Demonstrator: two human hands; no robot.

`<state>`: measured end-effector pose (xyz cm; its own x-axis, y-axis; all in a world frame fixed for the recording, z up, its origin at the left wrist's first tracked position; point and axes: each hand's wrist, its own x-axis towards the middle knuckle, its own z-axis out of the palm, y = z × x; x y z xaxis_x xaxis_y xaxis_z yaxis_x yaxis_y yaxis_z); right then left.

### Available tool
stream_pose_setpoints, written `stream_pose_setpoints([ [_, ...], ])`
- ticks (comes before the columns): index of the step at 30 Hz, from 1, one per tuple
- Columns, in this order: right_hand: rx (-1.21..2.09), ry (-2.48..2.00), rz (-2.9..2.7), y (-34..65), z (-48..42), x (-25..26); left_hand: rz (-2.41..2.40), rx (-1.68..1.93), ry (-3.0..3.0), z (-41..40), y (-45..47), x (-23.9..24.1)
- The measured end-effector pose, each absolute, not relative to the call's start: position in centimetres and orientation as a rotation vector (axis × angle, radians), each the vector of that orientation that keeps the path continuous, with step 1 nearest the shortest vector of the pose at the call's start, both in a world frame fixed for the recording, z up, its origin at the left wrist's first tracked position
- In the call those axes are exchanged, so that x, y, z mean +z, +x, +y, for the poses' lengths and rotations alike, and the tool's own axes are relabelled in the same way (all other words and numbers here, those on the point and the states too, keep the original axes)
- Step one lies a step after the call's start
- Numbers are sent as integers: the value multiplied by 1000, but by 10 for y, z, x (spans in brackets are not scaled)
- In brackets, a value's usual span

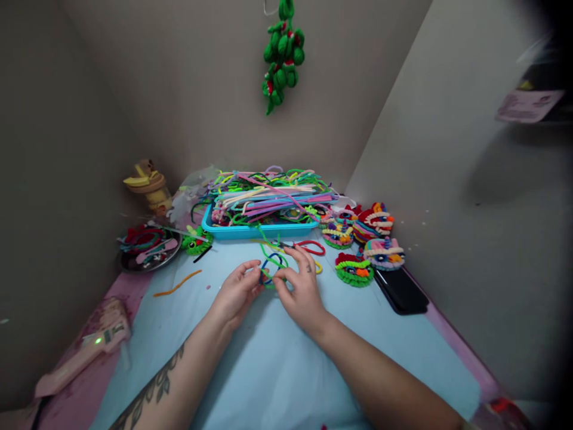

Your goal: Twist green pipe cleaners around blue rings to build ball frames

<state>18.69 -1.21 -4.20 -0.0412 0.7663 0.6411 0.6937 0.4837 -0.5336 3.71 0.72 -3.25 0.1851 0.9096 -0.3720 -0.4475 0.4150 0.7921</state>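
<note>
Nearest, a pale blue cover (277, 370) over a pink surface, with a pink handheld tool (92, 352) lying off to the left, lit by one small green light. Farther in, over the middle of the cover, a looped fuzzy-stem piece (271, 255) between both hands. Grasped at its left edge by thumb and fingers of the left hand (242, 289); pinched on the right between thumb and index finger of the right hand (302, 286), other fingers lifted. Soft and fuzzy along its strands, coloured deep blue and bright green: a small, open, roundish blue loop, crossed by thinner-looking green curves. Trails green upward toward the tray. Cannot tell just where blue and green join, partly hidden behind fingertips.

Left of the hands, flat on the cover, a loose orange stem (178, 283). At right, a black phone (403, 292); just beyond the right hand, scissors with red handles (313, 244). Around there, several rounded, multicoloured fuzzy faces (355, 272); opposite, a metal bowl (166, 257) of coloured pieces. Farther back, a blue tray (268, 232) heaped with pastel and green stems (273, 194). Farthest, against the wall, a hanging green cluster (282, 51).
</note>
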Motion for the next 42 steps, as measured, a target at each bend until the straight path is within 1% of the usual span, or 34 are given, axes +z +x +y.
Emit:
stream_pose_setpoints([
  [12, 121, -1236, -1760, 186, -13, -41, 1149, 1010, 1090, 8, 36, -32],
  [20, 107, -1232, -1810, 187, -12, -45, 1107, 1081, 1137, 6, 39, -26],
  [26, 126, -1213, -1772, 187, -13, -45, 1194, 1083, 1339, 4, 38, -25],
  [42, 128, -1230, -1759, 185, -13, -47, 1269, 1133, 1629, -3, 41, -24],
])
